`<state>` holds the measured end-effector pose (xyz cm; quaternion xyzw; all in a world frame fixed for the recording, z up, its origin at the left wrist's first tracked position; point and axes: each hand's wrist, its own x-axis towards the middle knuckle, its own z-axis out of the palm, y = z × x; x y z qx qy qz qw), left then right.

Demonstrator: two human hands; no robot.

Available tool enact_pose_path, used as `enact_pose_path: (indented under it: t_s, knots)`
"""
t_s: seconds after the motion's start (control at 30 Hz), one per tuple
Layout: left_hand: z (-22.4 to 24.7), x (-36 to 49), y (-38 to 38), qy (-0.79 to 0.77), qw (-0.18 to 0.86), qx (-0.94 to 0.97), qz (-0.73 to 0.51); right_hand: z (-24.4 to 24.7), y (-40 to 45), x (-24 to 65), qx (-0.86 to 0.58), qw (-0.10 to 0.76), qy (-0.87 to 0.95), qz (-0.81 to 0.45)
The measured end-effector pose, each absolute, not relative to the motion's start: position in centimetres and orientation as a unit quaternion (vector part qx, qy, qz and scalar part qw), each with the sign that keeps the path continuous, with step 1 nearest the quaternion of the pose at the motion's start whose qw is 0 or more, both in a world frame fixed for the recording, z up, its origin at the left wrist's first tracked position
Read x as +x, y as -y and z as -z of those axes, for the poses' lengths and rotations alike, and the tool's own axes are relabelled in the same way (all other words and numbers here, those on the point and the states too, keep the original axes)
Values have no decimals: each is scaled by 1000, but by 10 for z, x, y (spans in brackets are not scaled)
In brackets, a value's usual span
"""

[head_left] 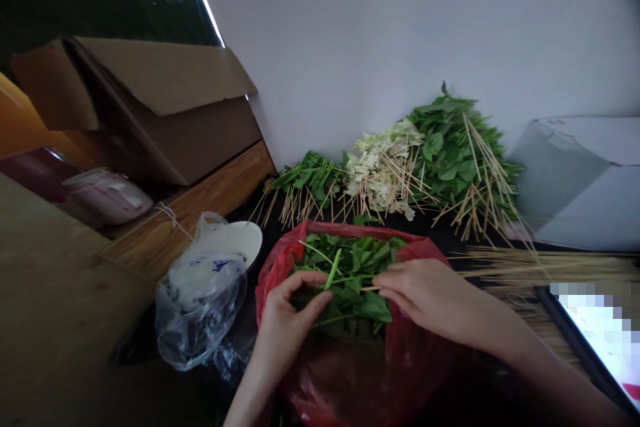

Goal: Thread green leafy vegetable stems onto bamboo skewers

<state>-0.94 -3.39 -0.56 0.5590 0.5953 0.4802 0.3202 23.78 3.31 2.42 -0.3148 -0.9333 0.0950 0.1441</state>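
Note:
My left hand (295,310) pinches a green stem (333,269) between thumb and fingers, over the near left part of a red plastic bag (425,240). Loose leafy greens (367,253) fill the bag. From the right reaches my right hand (425,293), its fingers closed on a thin wooden skewer (370,289) whose end points left, toward the stem. Both hands are above the greens, a short gap apart. Whether the skewer touches any leaf I cannot tell.
Against the wall lie skewered greens (445,153) and skewered pale cabbage (380,167). Bare skewers (550,260) lie at right, near a lit screen (595,340). To the left are a clear plastic bag (200,300), a white plate (245,240) and a cardboard box (170,127).

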Motion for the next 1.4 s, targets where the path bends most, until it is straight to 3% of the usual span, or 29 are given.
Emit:
enact_pose_path:
  t_s: [0.13,0.2,0.43,0.63,0.87,1.1,1.27,1.4]
  knots:
    - [5,-4,32,-576,275,624,-452,-29,-34,244,-330,256,899,-131]
    - [5,0,32,-559,261,655,-437,-29,-32,241,-328,272,895,-133]
    - [9,1,35,-552,238,705,-377,-27,-31,235,-335,87,928,-134]
    - [14,-19,34,-602,281,685,-299,-33,-42,255,-338,128,917,-168]
    - [11,-1,31,-571,323,587,-474,-35,-42,251,-351,226,879,-230]
    - [18,11,40,-503,481,410,-590,-23,-24,220,-349,182,890,-229]
    - [11,7,35,-430,504,273,-698,-18,-28,227,-359,151,909,-146]
    - [3,7,35,-422,516,259,-698,-16,-33,236,-381,101,917,-60]
